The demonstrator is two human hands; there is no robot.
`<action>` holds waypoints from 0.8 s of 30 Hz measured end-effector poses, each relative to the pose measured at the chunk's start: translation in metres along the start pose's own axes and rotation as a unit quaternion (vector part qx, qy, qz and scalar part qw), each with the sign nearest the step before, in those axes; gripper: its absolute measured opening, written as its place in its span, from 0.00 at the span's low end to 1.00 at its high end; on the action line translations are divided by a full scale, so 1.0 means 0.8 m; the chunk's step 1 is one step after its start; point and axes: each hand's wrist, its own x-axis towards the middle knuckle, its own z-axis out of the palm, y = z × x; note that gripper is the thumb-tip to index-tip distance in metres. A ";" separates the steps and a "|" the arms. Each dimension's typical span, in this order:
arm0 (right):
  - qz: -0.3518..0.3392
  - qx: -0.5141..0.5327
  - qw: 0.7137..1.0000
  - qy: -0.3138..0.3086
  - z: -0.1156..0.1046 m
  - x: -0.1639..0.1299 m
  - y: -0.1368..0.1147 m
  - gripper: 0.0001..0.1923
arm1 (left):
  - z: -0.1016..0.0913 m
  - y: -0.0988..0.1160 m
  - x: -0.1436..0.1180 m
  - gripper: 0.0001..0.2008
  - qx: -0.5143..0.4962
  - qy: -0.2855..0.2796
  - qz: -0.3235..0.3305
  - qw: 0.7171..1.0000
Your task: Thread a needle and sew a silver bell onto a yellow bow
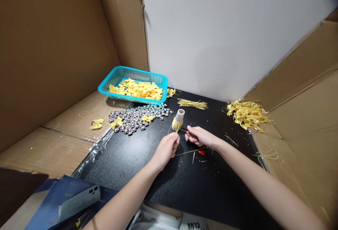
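Note:
My left hand point(167, 149) is closed in a pinch on strands of yellow cord point(176, 127), just in front of a spool. The spool point(180, 115) is a pale cone standing upright with yellow cord wound round its lower part. To its right, my right hand point(200, 136) is closed round a dark slim tool point(184, 129), perhaps small scissors. The tool's tip points left at the cord by the spool; its handle is mostly hidden by the fingers. A loose length of cord point(190, 151) runs from below my left hand to the right.
A turquoise basket point(133, 99) holds yellow bows. Silvery beads point(137, 117) lie before it, with a few bows point(147, 119) among them. Cut yellow cords point(192, 104) lie behind the spool, a heap of bows point(246, 114) at right. A red piece point(201, 152) and a phone point(79, 202) are nearer.

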 end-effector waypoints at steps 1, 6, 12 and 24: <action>0.000 0.005 1.000 -0.004 0.000 0.002 -0.001 0.29 | 0.000 0.000 0.000 0.14 -0.001 0.000 0.000 1.000; -0.001 0.012 1.000 -0.024 0.003 0.009 -0.007 0.28 | 0.001 0.001 0.001 0.13 -0.001 0.000 -0.007 1.000; -0.002 0.002 1.000 -0.026 0.006 0.016 -0.015 0.28 | 0.005 0.001 0.001 0.13 0.000 0.002 -0.023 1.000; 0.020 0.010 1.000 0.011 0.006 0.021 -0.027 0.26 | 0.007 0.001 0.001 0.12 0.003 0.003 -0.033 0.999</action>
